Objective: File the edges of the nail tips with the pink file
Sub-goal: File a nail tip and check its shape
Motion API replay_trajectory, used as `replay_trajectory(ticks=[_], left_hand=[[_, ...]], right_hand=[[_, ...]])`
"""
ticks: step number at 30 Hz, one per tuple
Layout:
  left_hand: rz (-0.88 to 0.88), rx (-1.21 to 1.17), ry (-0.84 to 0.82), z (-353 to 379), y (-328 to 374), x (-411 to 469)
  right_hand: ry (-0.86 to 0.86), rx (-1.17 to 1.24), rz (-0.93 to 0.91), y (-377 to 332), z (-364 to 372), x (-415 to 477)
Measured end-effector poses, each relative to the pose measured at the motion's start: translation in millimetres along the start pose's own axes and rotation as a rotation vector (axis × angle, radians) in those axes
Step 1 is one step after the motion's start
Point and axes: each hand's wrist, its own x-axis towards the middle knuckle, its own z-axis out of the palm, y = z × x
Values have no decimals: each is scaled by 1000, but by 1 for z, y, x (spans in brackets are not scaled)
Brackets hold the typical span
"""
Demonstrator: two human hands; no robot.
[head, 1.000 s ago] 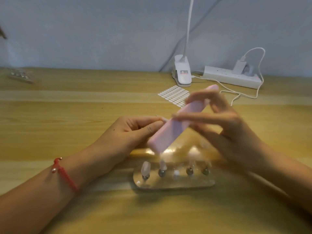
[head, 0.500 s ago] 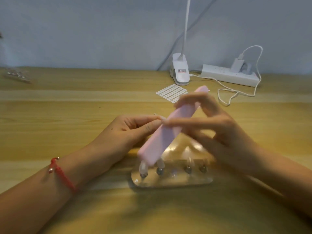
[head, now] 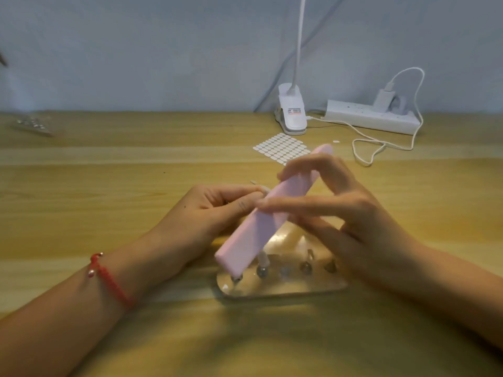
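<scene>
**A:** where's the file (head: 255, 240) at?

**B:** right hand (head: 340, 210) has it pinched between thumb and fingers, tilted; low end hangs over the stand (head: 299, 287), top end points toward the sticker sheet (head: 280, 148)

**A:** and the left hand (head: 215, 213)?

**B:** fingers curled, pinching a nail tip (head: 264, 190) right against the file's edge; hand sits just behind the stand on the table (head: 109, 186); lamp clip (head: 292, 115) and power strip (head: 373, 118) are way back by the wall
</scene>
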Motion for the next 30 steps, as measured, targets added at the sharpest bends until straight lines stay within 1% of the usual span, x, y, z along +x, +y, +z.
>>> replay_trajectory(ticks=[1,3,4,6,8,9,11,12,15,16,18,19,20,23,24,27,28,30], left_hand=[[1,5,6,-1,-1,1],[7,42,11,-3,-2,1],[9,41,7,-3,-2,1],[12,3,-11,-2,-2,1],[10,-7,-14,0,-2,1],[12,2,-10,0,-2,1],[24,48,-13,-2,-2,1],[28,55,-24,-1,-2,1],[25,2,-23,2,-2,0],[18,-2,-13,1,-2,0],[15,27,-6,-1,-3,1],[17,41,-11,-1,-3,1],[19,37,-18,0,-3,1],[15,-8,-26,3,-1,-1],[15,-7,-20,2,-1,0],[30,37,-13,-1,-2,0],[35,37,-20,-1,-2,0],[35,2,-31,0,-1,0]], right_hand=[[24,-16,27,5,-5,2],[84,-8,143,12,-14,6],[79,17,164,11,-15,6],[10,55,97,3,-4,2],[-28,22,21,2,-3,2],[0,5,47,6,-8,4],[70,13,159,13,-18,8],[69,30,169,12,-18,7],[-30,38,41,0,-3,2],[-35,30,27,1,-4,3],[30,37,120,9,-15,6],[47,61,176,11,-18,7],[40,82,187,9,-17,6],[-47,57,39,-4,-1,1],[-44,48,29,-3,-2,2],[69,68,178,8,-16,8],[73,88,197,7,-16,7],[17,113,145,-3,-4,3]])
